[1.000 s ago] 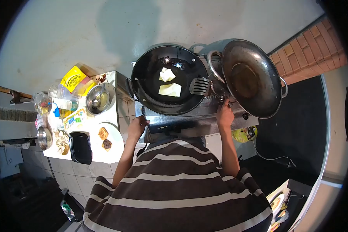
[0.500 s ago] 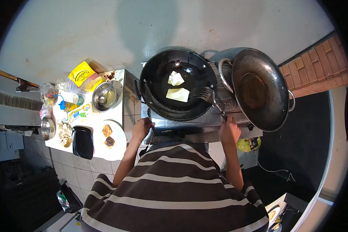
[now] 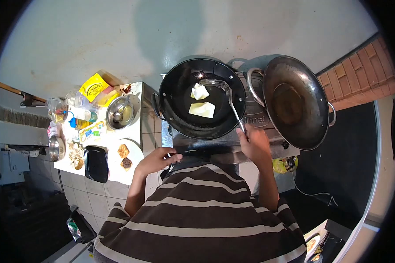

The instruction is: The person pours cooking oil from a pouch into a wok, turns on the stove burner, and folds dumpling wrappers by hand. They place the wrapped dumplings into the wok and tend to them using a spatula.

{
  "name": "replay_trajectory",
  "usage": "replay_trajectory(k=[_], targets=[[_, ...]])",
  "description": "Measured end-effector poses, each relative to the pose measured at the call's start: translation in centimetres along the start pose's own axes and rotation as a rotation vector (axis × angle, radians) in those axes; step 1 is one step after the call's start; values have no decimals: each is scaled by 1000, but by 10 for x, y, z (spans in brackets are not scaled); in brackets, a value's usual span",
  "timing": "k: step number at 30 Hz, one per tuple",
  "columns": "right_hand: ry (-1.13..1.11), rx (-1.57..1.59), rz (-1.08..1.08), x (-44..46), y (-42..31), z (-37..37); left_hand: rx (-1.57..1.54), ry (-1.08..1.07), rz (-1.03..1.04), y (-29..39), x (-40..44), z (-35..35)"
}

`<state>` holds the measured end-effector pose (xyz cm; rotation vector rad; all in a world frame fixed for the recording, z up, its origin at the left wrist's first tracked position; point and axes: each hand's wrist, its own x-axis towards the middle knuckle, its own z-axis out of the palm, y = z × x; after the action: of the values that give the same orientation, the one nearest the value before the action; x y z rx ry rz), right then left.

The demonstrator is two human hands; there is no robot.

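My right hand (image 3: 253, 142) is wrapped round the handle of a metal slotted spatula (image 3: 232, 104). The spatula's head is inside a black wok (image 3: 175, 115), beside two pale, folded pieces of food. The upper folded piece (image 3: 199, 91) is close to the spatula head; the flatter, squarish piece (image 3: 202, 110) lies below it. My left hand (image 3: 157, 160) is closed in front of the stove's left edge, its fingers pinched on a thin, pale or metallic item that I cannot make out.
A large empty-handled metal wok (image 3: 289, 103) leans at the right of the stove (image 3: 197, 147). On the left table are a white plate (image 3: 129, 171) with two browned pieces, a black tray (image 3: 95, 163), a metal bowl (image 3: 120, 113) with a ladle, and a yellow pouch (image 3: 94, 89).
My right hand has moved left and slightly up, carrying the spatula head from the wok's right side to near the upper food piece. My left hand has shifted slightly down.
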<state>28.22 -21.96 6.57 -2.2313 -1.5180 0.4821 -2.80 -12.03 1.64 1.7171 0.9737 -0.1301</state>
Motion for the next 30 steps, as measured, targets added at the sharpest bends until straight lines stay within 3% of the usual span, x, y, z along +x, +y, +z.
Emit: replay_trajectory(k=[2,4,6,9,12,16,20,27,30], targets=[[-78,117,32,6,-3,3,-269,-61,247,14,-5,0],[-148,234,69,8,-7,6,-431,-91,261,39,-2,3],[-229,546,107,8,-11,8,-521,64,286,62,10,9],[-331,753,39,6,-8,17,-617,204,353,71,46,32],[-423,832,33,-1,-15,13,-772,40,307,89,58,31],[-467,948,-53,-7,-19,20,-882,45,340,96,63,41],[-463,995,1,-11,-26,14,-1029,-90,268,106,47,40],[-444,809,-15,-12,-46,9,-917,84,404,96,49,38],[-257,613,-23,-20,-70,3,-847,185,429,101,45,29]])
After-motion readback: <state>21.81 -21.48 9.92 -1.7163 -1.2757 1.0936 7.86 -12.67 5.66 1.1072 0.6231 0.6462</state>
